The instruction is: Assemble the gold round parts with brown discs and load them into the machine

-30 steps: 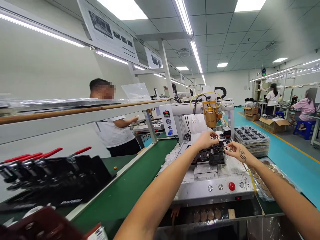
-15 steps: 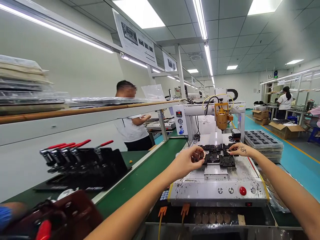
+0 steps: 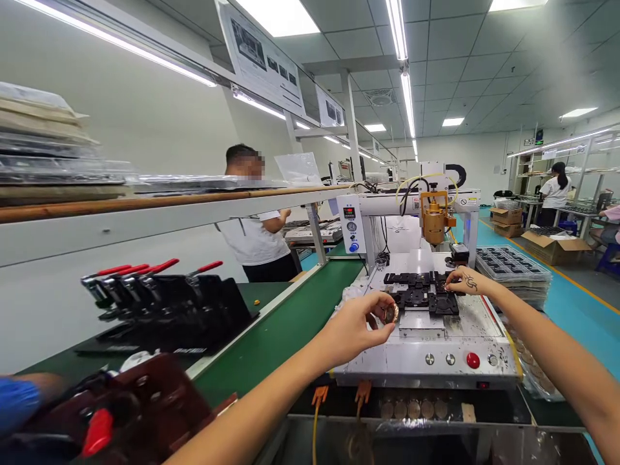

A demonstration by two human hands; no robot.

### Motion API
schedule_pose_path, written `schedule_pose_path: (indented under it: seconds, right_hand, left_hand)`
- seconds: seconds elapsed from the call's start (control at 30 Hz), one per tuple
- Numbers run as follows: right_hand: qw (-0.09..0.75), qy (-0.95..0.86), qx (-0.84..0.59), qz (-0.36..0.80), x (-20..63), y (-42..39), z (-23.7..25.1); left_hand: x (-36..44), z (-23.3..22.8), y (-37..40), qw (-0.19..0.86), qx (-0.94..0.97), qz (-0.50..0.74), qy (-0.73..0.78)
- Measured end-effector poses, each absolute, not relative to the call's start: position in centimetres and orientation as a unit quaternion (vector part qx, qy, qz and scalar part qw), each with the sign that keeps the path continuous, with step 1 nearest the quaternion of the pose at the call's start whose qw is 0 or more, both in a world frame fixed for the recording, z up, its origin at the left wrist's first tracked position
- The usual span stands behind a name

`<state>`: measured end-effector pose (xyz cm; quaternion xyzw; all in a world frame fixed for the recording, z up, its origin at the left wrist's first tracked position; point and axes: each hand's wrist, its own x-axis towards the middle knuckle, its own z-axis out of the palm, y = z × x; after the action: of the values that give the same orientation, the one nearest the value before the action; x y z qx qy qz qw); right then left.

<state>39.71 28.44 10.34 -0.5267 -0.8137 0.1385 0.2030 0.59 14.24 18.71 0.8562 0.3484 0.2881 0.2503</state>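
My left hand (image 3: 364,321) pinches a round watch case (image 3: 391,314) with a rose-gold rim and a dark middle between thumb and fingers. It is held up in front of the near left side of the black fixture blocks (image 3: 411,298). My right hand (image 3: 464,281) reaches in from the right, its fingertips closed together at the right-hand block of the fixture; whatever they grip is too small and covered to make out. Both hands are over the white bench-top machine (image 3: 465,336), below its brass-coloured dispensing head (image 3: 436,223).
A red button (image 3: 473,360) is on the machine's front. Stacked clear trays (image 3: 514,271) stand at the right. Red-handled toggle clamps (image 3: 145,284) are on the green bench at left. A co-worker in white (image 3: 259,239) stands beyond the shelf; a blue sleeve (image 3: 19,400) shows at lower left.
The camera view has shifted slightly. My left hand has drawn back a little from the fixture, and the watch case's dark face shows more. My right hand stays at the fixture, fingers closed.
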Motion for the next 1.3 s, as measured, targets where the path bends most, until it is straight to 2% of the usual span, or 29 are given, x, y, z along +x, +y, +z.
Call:
schedule_pose_path:
  seconds: [0.3,0.47,0.6,0.73,0.87,0.97,1.03,1.17,1.3]
  right_hand:
    - [0.249,-0.817,-0.517,0.057,39.6,27.6,10.0]
    - [0.344,-0.768,-0.541,-0.016,39.1,24.1,9.4]
    - [0.433,-0.699,-0.564,-0.071,39.6,15.1,6.4]
    - [0.460,-0.644,-0.603,-0.107,39.8,6.9,2.1]
    - [0.476,-0.594,-0.635,-0.132,38.7,4.5,-0.6]
    - [0.507,-0.602,-0.607,-0.109,36.1,3.5,-1.3]
    - [0.494,-0.646,-0.579,-0.055,33.7,2.5,-2.0]
    - [0.416,-0.742,-0.524,0.047,29.4,1.7,-4.7]
    - [0.363,-0.778,-0.510,0.062,28.1,3.5,-7.9]
  left_hand:
    - [1.5,18.3,13.8,0.273,0.837,0.332,0.338]
    - [2.8,16.9,12.8,0.275,0.824,0.364,0.335]
    - [0.8,13.1,11.5,0.282,0.804,0.378,0.362]
    - [0.4,8.3,10.3,0.334,0.782,0.362,0.382]
    - [3.8,2.5,10.0,0.401,0.821,0.252,0.318]
    - [6.0,-1.9,10.4,0.378,0.858,0.193,0.291]
    - [6.4,-4.2,10.6,0.363,0.863,0.194,0.293]
    - [5.8,-6.5,10.4,0.373,0.864,0.186,0.283]
    - [5.3,-6.4,10.0,0.388,0.862,0.177,0.274]
